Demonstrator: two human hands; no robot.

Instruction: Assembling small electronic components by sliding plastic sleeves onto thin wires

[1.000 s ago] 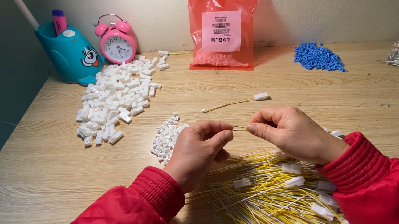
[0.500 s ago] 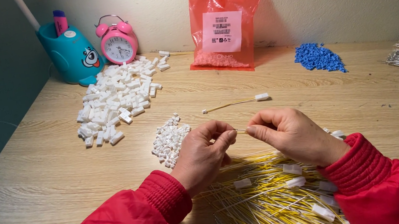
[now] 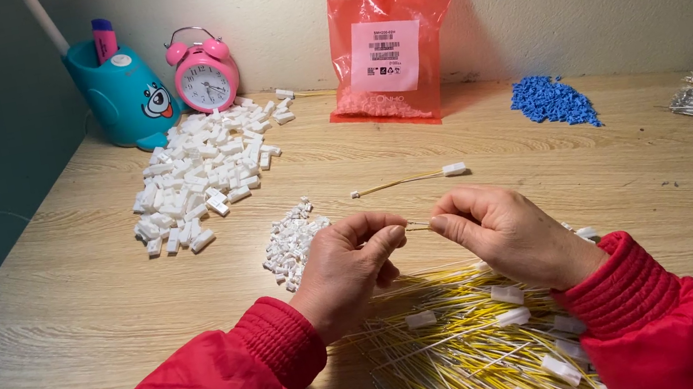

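- Since the earlier frames, both hands have drawn closer, fingertips now almost meeting.
- Left hand [image 3: 349,264]: fingers pressed together, pinching one end of a thin wire [image 3: 417,226]; knuckles up, wrist low over the worktop [image 3: 62,345].
- Right hand [image 3: 508,233]: fingers pinch the wire's other end, palm down.
- Wire sits between the hands, above the pile of yellow wires [image 3: 447,346], near small white connectors [image 3: 291,246].
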